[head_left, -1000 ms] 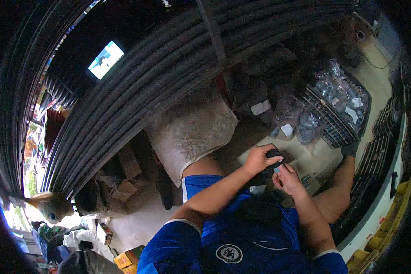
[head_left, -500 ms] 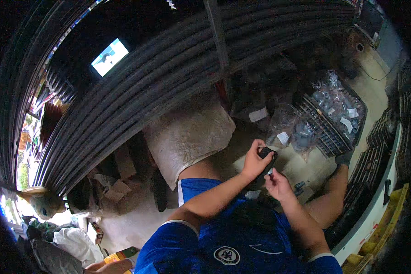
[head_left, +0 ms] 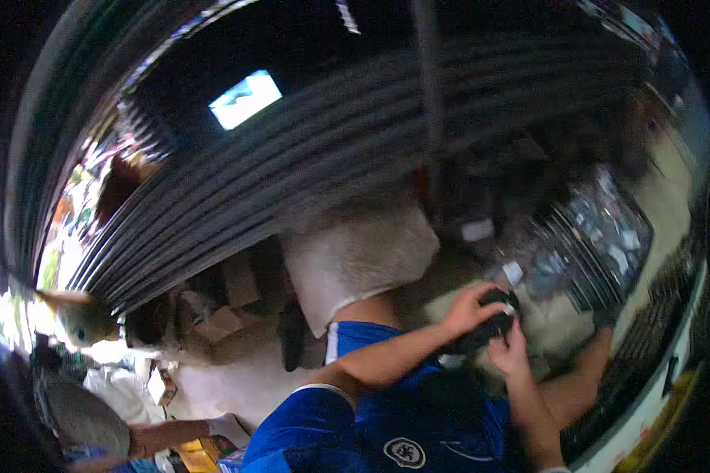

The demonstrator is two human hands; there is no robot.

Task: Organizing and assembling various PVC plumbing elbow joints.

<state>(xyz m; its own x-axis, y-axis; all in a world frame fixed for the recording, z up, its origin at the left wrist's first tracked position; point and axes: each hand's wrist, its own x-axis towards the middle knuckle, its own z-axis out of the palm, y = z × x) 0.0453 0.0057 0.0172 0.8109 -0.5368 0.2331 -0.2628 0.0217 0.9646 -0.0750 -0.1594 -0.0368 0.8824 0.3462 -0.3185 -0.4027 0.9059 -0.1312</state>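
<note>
We hold a small black part (head_left: 496,299) over the floor (head_left: 560,322), ahead of the blue shirt (head_left: 450,430). Our left hand (head_left: 467,310) is clamped on it; our right hand (head_left: 510,354) is at its near side, though blur prevents us from telling whether that hand grips anything. A dark ribbed crate (head_left: 582,256) with grey parts (head_left: 607,225) stands beyond, to the right.

Catching the black part (head_left: 503,300) only partly behind the left hand (head_left: 467,310), too blurred to name. Can't tell at the right hand (head_left: 510,352) whether pinching or merely touching. Over at the right, can't count the small grey pieces (head_left: 599,229), too smeared. Up on the screen (head_left: 246,101), just washed-out glare. Down low, spotting 1 other person (head_left: 87,414), cut off by the dark rim, and 1 yellow box (head_left: 196,456), sliced by the lower edge.
</note>
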